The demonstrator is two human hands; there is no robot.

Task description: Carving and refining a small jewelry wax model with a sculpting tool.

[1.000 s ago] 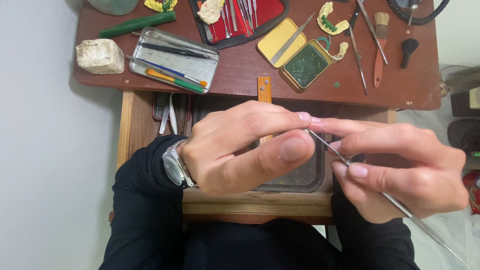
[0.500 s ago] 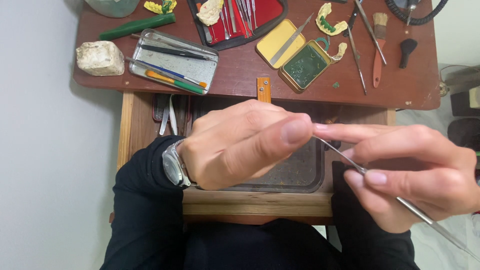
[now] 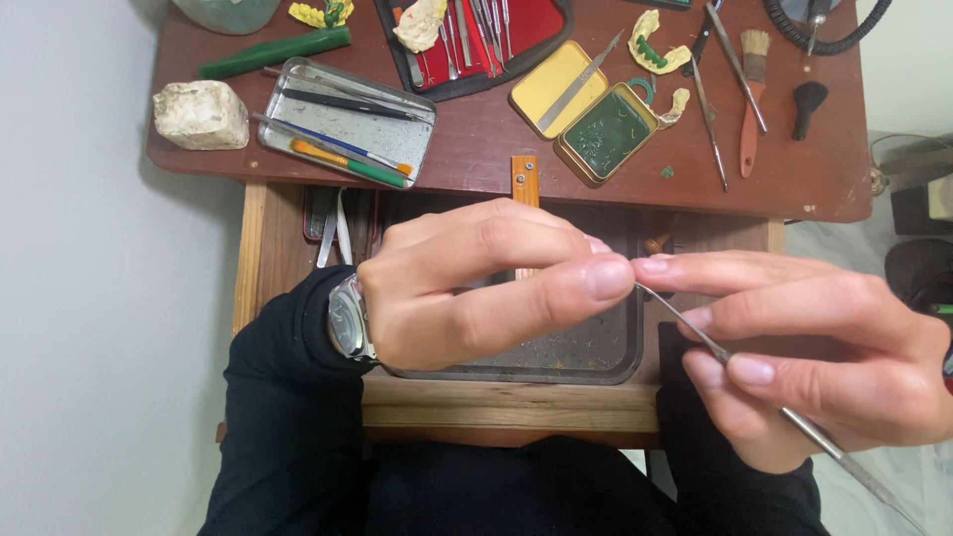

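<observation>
My left hand, with a wristwatch on it, hovers over the open drawer. Its thumb and forefinger pinch together at the tip of a thin metal tool. Whether anything small sits between those fingers is hidden. My right hand holds the tool's shaft like a pen. The tool's long far end sticks out toward the lower right. Both hands hang above a dark metal tray in the drawer.
On the brown bench top lie an open yellow tin with green wax, a silver tin of pens, a white stone block, a red instrument case, a green stick, a brush and yellow dental casts.
My left thumb and forefinger have shifted along the tool's tip, and the thumb now lies flatter. My right hand has drifted slightly right with the tool.
</observation>
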